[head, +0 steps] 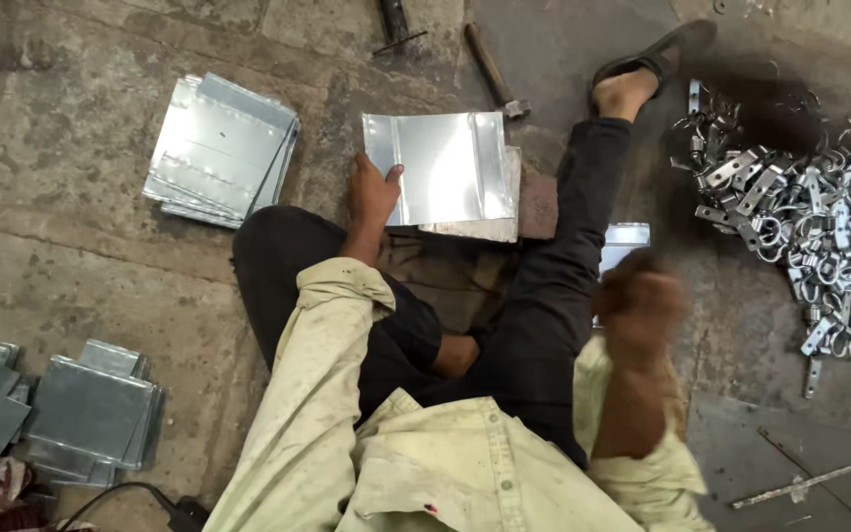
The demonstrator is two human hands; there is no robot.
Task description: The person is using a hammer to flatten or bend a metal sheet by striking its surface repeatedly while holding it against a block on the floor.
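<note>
Concrete floor (71,227); my left hand (371,192) pinches the sheet's (445,163) edge, thumb on top. My right hand (637,300) is blurred, grip can't tell, near clips (819,217).

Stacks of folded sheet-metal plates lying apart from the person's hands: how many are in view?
2. One stack of shiny folded sheet-metal plates lies on the concrete floor at upper left; another stack sits at lower left, partly cut off by the frame edge, so more may be hidden.
</note>
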